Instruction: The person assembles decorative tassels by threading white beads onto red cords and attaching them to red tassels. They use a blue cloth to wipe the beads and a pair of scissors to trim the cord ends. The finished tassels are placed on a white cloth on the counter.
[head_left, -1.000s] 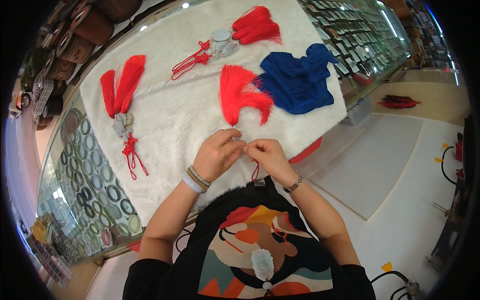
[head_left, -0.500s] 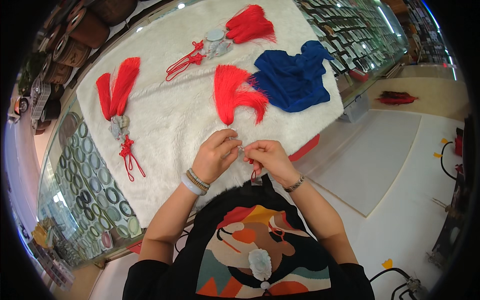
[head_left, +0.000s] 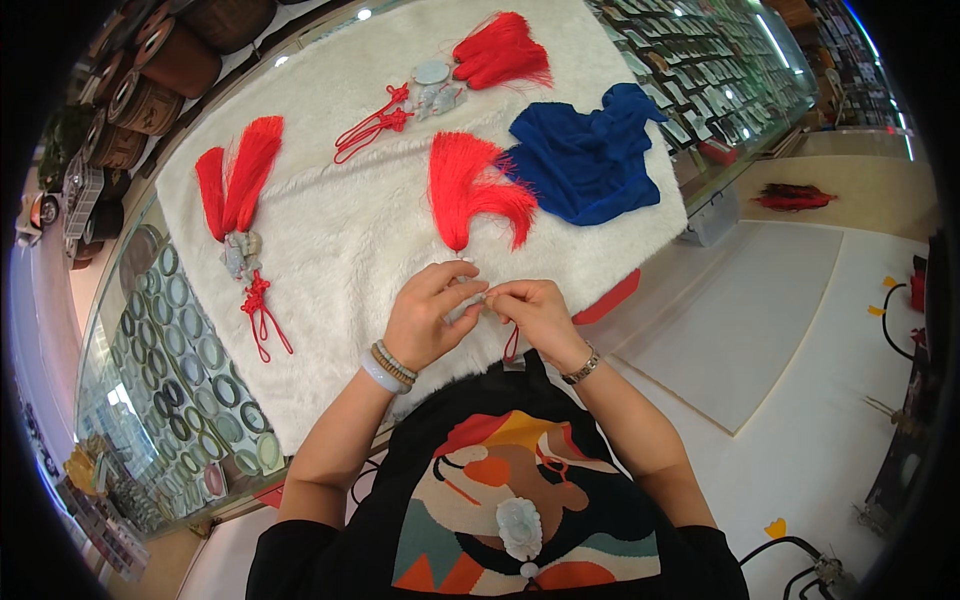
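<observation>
My left hand [head_left: 428, 318] and my right hand [head_left: 532, 312] meet fingertip to fingertip over the near part of a white furry mat [head_left: 340, 230]. Both pinch the small top end of a red tassel [head_left: 470, 190] whose fringe fans away from me. A thin red cord [head_left: 512, 345] hangs below my right hand. What sits between the fingertips is too small to make out.
On the mat lie a red double tassel with pale stones and a knotted cord [head_left: 240, 215] at left, another such tassel ornament [head_left: 450, 75] at the far side, and a crumpled blue cloth [head_left: 585, 155]. The mat covers a glass display counter of green bangles [head_left: 165, 370].
Both hands stay pinched together at the tassel's top; the fingers shift only slightly. The view has tilted a little.
</observation>
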